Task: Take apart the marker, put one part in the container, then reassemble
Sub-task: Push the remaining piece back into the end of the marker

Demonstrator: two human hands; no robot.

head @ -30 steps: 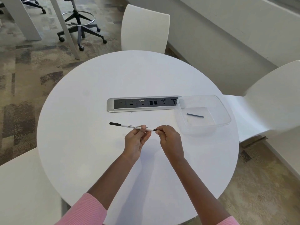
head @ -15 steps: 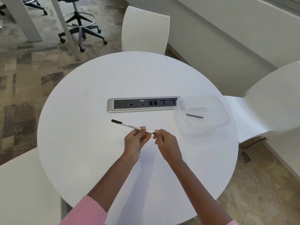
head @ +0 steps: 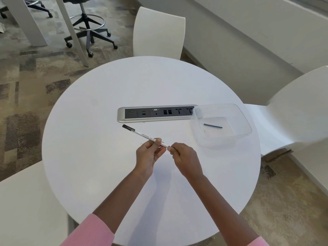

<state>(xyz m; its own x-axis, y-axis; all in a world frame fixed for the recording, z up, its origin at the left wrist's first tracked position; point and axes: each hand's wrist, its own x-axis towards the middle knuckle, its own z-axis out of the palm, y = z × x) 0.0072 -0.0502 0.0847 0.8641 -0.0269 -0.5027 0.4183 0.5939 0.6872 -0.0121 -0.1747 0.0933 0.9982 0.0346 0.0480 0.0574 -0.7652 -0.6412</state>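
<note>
A thin white marker (head: 142, 134) with a black cap at its far left end is held above the round white table (head: 99, 157). My left hand (head: 149, 155) pinches the barrel near its right end. My right hand (head: 184, 157) pinches the small dark end piece at the marker's right tip. A clear plastic container (head: 245, 121) stands to the right on the table, and a short dark rod-shaped marker part (head: 213, 126) lies inside it, apart from both hands.
A silver and black power strip (head: 156, 113) is set into the table behind the marker. White chairs stand at the back (head: 159, 31), right (head: 298, 110) and near left (head: 26, 206). An office stool (head: 88, 31) is on the carpet at the far left.
The marker has tilted, its capped left end swinging farther away while both hands drew slightly closer together and nearer to me. The part in the container has not moved.
</note>
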